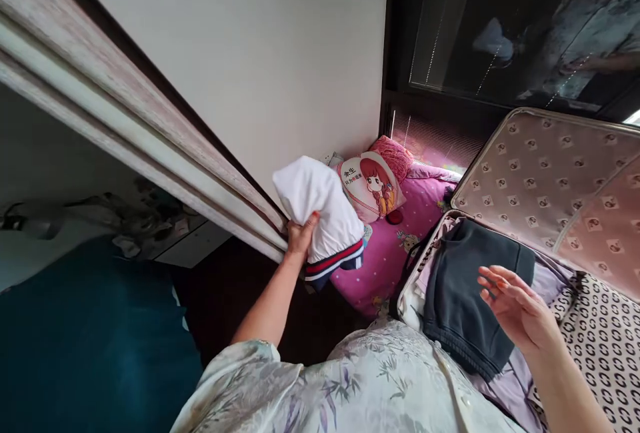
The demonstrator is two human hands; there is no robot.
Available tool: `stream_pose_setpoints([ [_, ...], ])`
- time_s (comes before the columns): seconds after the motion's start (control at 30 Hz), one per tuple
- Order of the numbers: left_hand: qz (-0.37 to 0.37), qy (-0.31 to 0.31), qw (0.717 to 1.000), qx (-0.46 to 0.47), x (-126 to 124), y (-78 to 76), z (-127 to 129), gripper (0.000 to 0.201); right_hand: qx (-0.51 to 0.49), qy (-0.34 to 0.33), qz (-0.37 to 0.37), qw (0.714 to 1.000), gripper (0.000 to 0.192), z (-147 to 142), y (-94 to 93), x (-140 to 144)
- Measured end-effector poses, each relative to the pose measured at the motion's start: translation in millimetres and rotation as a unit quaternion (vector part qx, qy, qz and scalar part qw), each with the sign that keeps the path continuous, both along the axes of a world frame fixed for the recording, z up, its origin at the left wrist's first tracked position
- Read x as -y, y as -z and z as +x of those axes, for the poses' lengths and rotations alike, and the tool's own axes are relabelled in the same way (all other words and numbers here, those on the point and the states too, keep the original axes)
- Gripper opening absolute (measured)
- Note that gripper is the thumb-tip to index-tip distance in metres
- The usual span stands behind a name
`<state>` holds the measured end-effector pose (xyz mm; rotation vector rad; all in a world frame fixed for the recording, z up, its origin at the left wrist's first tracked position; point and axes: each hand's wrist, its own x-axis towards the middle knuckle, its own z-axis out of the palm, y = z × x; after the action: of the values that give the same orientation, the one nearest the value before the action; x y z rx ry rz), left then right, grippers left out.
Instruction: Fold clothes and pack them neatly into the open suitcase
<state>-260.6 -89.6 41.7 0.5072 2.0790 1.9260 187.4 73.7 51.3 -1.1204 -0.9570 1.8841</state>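
My left hand (300,238) grips a folded white garment (320,196) with a navy, red and white striped ribbed hem, holding it up in front of the wall by the bed. The thumb lies on top of the cloth; the other fingers are mostly hidden. My right hand (517,306) hovers over an open suitcase (540,173), its fingers loosely bent and apart, with nothing in them. Beneath it, a dark grey folded garment (465,286) lies in the suitcase on top of lilac clothes (510,386).
The suitcase rests beside a pink bedspread (425,219) with a cartoon cushion (373,186) and a red-pink pillow (393,156). A pale door frame (150,126) slants close to my left arm. Teal bedding (95,339) is at lower left, and a dark window (500,26) at upper right.
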Motion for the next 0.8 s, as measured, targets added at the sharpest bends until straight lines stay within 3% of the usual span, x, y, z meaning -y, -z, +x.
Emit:
stream_pose_setpoints([
  [0.07, -0.021, -0.016, 0.999, -0.037, 0.3, 6.2, -34.4, 0.058, 0.01, 0.026, -0.029, 0.999, 0.037, 9.1, 11.0, 7.1],
  [0.17, -0.147, -0.057, 0.981, -0.116, -7.5, 17.0, -73.8, 0.046, 0.029, 0.073, -0.068, 0.995, 0.04, 19.3, 20.4, 18.4],
  [0.3, -0.373, -0.09, 0.902, -0.199, -30.3, 39.5, -104.1, 0.039, 0.041, 0.135, -0.106, 0.984, 0.041, 27.8, 28.4, 31.6],
  [0.47, -0.493, 0.017, 0.817, -0.298, -60.2, 94.5, -96.7, 0.036, 0.051, 0.17, -0.142, 0.974, 0.04, 33.3, 42.7, 43.4],
  [0.63, -0.571, 0.282, 0.743, -0.207, -74.2, 154.5, -68.0, 0.079, 0.065, 0.171, -0.15, 0.972, 0.036, 38.2, 55.5, 53.1],
  [0.7, -0.568, 0.304, 0.746, -0.168, -79.2, 166.0, -65.7, 0.09, 0.077, 0.166, -0.142, 0.973, 0.035, 42.5, 58.6, 56.3],
  [0.8, -0.543, 0.273, 0.783, -0.132, -86.1, 167.0, -71.8, 0.089, 0.088, 0.171, -0.138, 0.971, 0.032, 53.8, 64.4, 60.3],
])
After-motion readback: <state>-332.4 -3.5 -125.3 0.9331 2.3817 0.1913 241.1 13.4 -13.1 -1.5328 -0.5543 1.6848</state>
